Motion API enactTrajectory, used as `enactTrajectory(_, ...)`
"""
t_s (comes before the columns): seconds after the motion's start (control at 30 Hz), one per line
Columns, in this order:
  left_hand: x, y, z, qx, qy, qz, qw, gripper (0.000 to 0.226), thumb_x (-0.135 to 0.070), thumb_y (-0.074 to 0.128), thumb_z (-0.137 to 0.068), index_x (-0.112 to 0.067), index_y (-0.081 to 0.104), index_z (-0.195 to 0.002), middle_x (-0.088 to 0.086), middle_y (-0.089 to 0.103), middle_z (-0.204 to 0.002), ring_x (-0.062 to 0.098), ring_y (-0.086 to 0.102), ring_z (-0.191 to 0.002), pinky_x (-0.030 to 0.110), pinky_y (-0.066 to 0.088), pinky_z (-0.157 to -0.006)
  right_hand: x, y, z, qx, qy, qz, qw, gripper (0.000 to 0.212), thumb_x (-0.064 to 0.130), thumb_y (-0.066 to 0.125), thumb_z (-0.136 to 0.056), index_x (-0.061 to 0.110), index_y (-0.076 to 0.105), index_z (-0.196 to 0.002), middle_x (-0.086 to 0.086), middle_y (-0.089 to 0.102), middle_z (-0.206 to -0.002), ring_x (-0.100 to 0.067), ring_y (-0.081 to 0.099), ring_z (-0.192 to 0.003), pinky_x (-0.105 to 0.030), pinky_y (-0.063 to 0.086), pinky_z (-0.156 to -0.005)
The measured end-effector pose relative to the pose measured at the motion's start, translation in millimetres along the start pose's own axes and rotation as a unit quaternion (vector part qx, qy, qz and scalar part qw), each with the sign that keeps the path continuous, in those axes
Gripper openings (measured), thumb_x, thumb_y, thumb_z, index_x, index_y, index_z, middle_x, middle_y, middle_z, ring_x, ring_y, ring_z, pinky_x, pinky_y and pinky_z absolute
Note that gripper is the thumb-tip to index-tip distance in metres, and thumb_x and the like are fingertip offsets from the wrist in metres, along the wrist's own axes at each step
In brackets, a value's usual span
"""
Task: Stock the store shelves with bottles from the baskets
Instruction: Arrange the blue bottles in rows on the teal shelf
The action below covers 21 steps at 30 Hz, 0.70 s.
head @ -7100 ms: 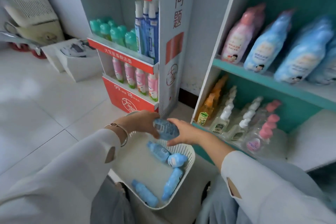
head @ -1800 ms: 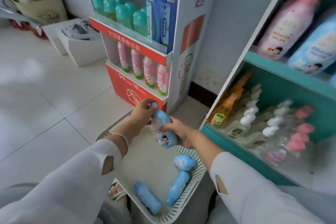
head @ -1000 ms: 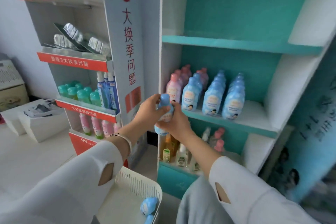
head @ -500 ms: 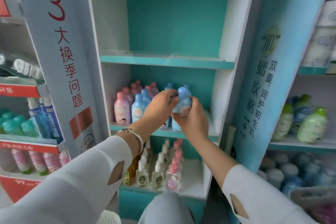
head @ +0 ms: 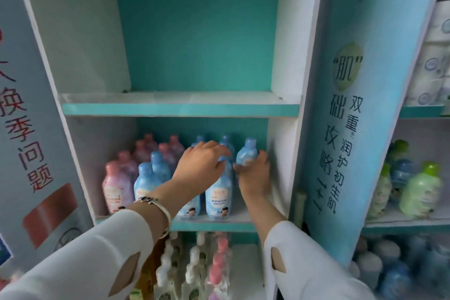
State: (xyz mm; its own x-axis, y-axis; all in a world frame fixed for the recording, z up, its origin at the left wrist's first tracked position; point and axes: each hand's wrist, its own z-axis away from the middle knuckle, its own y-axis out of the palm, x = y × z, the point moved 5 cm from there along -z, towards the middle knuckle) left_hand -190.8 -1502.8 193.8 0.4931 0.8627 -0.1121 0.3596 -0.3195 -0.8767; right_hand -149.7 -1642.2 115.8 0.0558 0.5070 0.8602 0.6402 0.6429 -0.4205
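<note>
A light blue bottle stands upright at the right end of the middle shelf, close to the white side wall. My right hand grips its lower body from the front. My left hand reaches in beside it, fingers loosely bent over the tops of the blue bottles standing in rows there. Pink bottles fill the left part of the same shelf. The basket is out of view.
The upper shelf holds nothing. Below, pump bottles with white and pink tops stand packed together. A blue printed panel rises on the right, with green bottles beyond it. A grey panel with red characters stands on the left.
Both hands carried the blue bottle up from the basket to the middle shelf. It now stands at the shelf's right end, and my left hand has shifted onto the neighbouring bottles.
</note>
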Motion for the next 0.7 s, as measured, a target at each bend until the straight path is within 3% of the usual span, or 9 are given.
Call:
enactTrajectory(0.23,2,25,-44,0.031,0.032,0.005,0.999,0.021,-0.029,0.043,-0.093,-0.028,0.063,-0.102,-0.006,0.064,-0.109,0.020,0.055,-0.106,0.030,0.041,-0.087,-20,30,-48,-0.002,-0.004,0.024,1.000,0.060,0.024,0.070,-0.078,0.010,0.040,-0.128,-0.015,0.052,-0.124,-0.036,0.056,-0.108,-0.036,0.046,-0.077)
enactTrajectory(0.47,8,35,-58,0.041,0.016,0.031,0.999,0.021,-0.027,0.045,-0.092,-0.027,0.065,-0.100,-0.006,0.065,-0.104,0.019,0.055,-0.102,0.027,0.037,-0.080,-26,47,-67,0.008,0.002,0.003,1.000,0.057,0.023,0.065,-0.081,0.010,0.039,-0.130,-0.017,0.048,-0.127,-0.037,0.052,-0.111,-0.036,0.044,-0.079)
enactTrajectory(0.6,11,38,-58,0.042,0.015,0.041,0.998,0.020,-0.026,0.046,-0.091,-0.026,0.065,-0.097,-0.004,0.065,-0.099,0.020,0.056,-0.099,0.028,0.039,-0.077,-29,49,-67,0.023,0.009,0.002,1.000,0.066,0.026,0.068,-0.080,0.012,0.035,-0.134,-0.019,0.045,-0.127,-0.038,0.051,-0.110,-0.033,0.039,-0.076)
enactTrajectory(0.7,10,40,-57,0.038,0.026,0.029,0.998,0.021,-0.026,0.045,-0.091,-0.026,0.065,-0.096,-0.005,0.065,-0.101,0.020,0.055,-0.101,0.029,0.040,-0.080,-29,49,-62,0.037,0.018,0.011,0.999,0.080,0.026,0.067,-0.081,0.014,0.022,-0.146,-0.022,0.039,-0.134,-0.039,0.048,-0.117,-0.035,0.041,-0.087)
